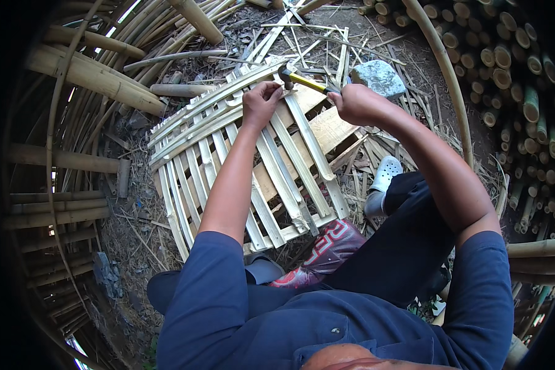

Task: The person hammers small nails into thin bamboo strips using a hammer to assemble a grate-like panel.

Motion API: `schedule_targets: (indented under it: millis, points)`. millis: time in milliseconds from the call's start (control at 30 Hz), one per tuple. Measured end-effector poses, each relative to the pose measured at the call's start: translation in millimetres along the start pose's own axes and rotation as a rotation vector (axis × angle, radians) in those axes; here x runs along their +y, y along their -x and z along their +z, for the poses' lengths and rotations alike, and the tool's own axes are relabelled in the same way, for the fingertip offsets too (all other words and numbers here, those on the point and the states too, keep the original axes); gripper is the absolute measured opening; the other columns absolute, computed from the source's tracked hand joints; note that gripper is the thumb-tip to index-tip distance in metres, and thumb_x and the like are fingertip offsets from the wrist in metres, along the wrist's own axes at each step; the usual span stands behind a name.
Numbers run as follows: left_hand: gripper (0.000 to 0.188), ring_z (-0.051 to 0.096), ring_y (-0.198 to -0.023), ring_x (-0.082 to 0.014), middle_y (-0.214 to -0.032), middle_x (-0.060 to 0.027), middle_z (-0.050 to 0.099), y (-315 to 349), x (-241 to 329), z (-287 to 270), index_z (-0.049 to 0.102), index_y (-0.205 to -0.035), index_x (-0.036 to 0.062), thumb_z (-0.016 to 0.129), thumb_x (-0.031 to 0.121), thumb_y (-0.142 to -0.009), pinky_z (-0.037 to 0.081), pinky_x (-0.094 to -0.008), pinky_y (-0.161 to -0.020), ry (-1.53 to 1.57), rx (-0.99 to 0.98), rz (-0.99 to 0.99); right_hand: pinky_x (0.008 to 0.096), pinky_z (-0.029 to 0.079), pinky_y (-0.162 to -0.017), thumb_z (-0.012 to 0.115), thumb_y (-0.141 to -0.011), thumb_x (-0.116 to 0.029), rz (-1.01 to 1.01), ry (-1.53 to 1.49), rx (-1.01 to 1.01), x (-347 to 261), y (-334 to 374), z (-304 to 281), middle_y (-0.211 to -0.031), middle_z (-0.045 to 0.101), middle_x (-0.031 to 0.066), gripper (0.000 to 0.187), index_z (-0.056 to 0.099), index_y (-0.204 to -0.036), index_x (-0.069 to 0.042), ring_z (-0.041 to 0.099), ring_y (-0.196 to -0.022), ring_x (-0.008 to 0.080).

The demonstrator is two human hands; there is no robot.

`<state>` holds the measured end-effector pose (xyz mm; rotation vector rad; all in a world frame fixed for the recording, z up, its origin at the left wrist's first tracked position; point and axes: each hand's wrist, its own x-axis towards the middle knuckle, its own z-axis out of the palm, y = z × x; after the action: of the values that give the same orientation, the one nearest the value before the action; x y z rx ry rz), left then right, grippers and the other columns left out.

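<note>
A hammer [306, 81] with a yellow and black handle is gripped in my right hand [361, 105]. Its dark head is just above the far end of a slatted bamboo panel [260, 219], close to the fingertips of my left hand [262, 105]. The left thumb and fingers are pinched together over the panel's far edge; whatever they hold is too small to make out. Split bamboo slats run side by side across the panel, with crosswise strips [197, 137] along its far left side. Wooden boards [333, 128] lie under the slats.
A pale grey stone [379, 79] sits beyond my right hand. Cut bamboo poles [502, 58] are stacked at the right, and thick poles [92, 74] lie at the left. Bamboo scraps [342, 55] litter the ground. A printed red and grey sack [330, 250] lies between my legs.
</note>
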<state>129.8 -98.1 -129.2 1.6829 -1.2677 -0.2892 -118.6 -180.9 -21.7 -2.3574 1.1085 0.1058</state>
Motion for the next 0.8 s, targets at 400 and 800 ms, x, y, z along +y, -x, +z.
schedule_targets:
  millis: [400, 800]
  points:
    - [0.012, 0.051, -0.131, -0.0219, -0.122, 0.0070, 0.070, 1, -21, -1, 0.082, -0.091, 0.0187, 0.082, 0.029, -0.084, 0.028, -0.0448, -0.110, -0.394, 0.117, 0.217, 0.0522, 0.054, -0.083, 0.041, -0.110, -0.034, -0.042, 0.092, -0.115, -6, -1, -6, -0.098, 0.071, 0.0281, 0.053, 0.071, -0.100, 0.008, 0.070, -0.092, 0.0449]
    - [0.013, 0.053, -0.127, -0.0200, -0.121, 0.0086, 0.069, 1, -20, 2, 0.082, -0.091, 0.0184, 0.081, 0.029, -0.085, 0.033, -0.0438, -0.110, -0.392, 0.031, 0.203, 0.0551, 0.052, -0.073, 0.042, -0.110, -0.037, -0.127, 0.031, -0.031, 5, -3, 2, -0.078, 0.067, 0.0313, 0.060, 0.067, -0.084, 0.011, 0.067, -0.076, 0.0495]
